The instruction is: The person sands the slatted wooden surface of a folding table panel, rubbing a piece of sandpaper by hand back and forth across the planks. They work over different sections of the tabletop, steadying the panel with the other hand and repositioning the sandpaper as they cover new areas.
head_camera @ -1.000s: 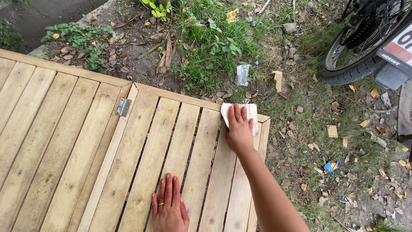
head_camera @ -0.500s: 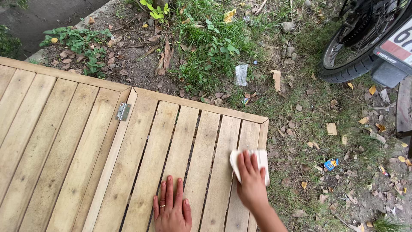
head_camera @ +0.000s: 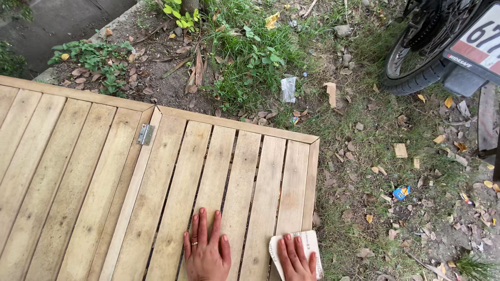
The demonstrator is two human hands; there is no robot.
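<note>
A slatted panel of pale wooden boards (head_camera: 156,171) lies flat on the ground and fills the left half of the head view. My left hand (head_camera: 207,250) rests flat on a slat near the bottom edge, fingers spread, a ring on one finger. My right hand (head_camera: 297,257) presses a pale sheet of sandpaper (head_camera: 311,244) onto the rightmost slats at the panel's near right corner. Part of the sheet is hidden under the fingers.
A metal hinge (head_camera: 145,134) joins two sections of the panel. Grass, dry leaves, wood scraps and bits of litter cover the ground to the right. A motorcycle's rear wheel (head_camera: 416,62) stands at the upper right. Weeds (head_camera: 250,52) grow beyond the far edge.
My right hand has slid the sandpaper along the rightmost slats from the far corner down toward me. The left hand has stayed in place.
</note>
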